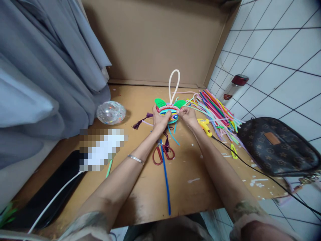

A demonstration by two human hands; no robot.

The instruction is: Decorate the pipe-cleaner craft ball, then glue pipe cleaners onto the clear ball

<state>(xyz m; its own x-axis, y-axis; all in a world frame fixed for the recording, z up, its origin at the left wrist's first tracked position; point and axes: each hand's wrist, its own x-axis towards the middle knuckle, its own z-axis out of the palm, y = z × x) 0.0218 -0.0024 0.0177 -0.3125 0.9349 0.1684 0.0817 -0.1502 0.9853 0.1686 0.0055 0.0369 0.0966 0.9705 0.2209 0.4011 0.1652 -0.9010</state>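
A colourful craft piece [173, 116] with a blue eye shape, green leaf-like ears and a white loop [174, 85] on top is between my hands above the wooden table. My left hand [160, 119] grips its left side, thumb across the front. At its right edge, my right hand [187, 115] has its fingers pinched together; what is between the fingertips is too small to name. Purple tassels [142, 121] hang at the left and below. Red-handled scissors [157, 156] lie below, with a blue pipe cleaner [167, 187] across them.
A yellow glue gun [205, 127] with a black cord lies right of my right hand, near a pile of pipe cleaners [215, 110]. A dark bag [281, 147] and bottle [233, 88] stand right. A clear ball [111, 112] sits left, above a black tray-like object [50, 190].
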